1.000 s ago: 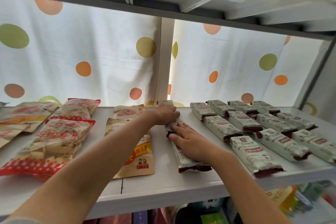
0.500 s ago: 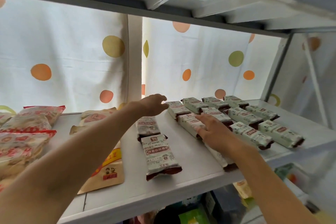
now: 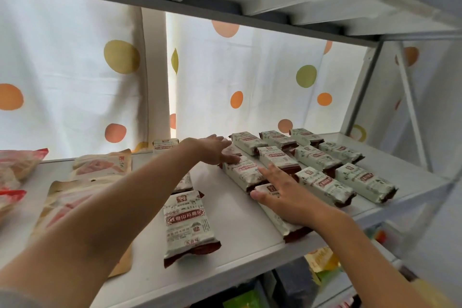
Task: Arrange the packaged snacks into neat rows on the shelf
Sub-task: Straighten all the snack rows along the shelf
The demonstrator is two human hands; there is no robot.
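- Loose packet (image 3: 188,226) lies alone on the shelf (image 3: 240,227), left of both hands, long axis front to back
- Left hand (image 3: 215,151): fingers straight, tips touching the rear packet (image 3: 243,172) of the leftmost row; the nearer hand to the loose one, I judge
- Right hand (image 3: 283,194): spread flat, pressing the front packet (image 3: 287,222) of that row
- Packets: pale green wrap, dark red ends, rows slanting right

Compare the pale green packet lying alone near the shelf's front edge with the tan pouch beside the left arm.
The green packet is narrow and long; the tan pouch is wider and flatter. The packet has dark red ends; the pouch has a pink picture. The packet lies fully in view; the left arm partly covers the pouch. Both lie flat on the white shelf.
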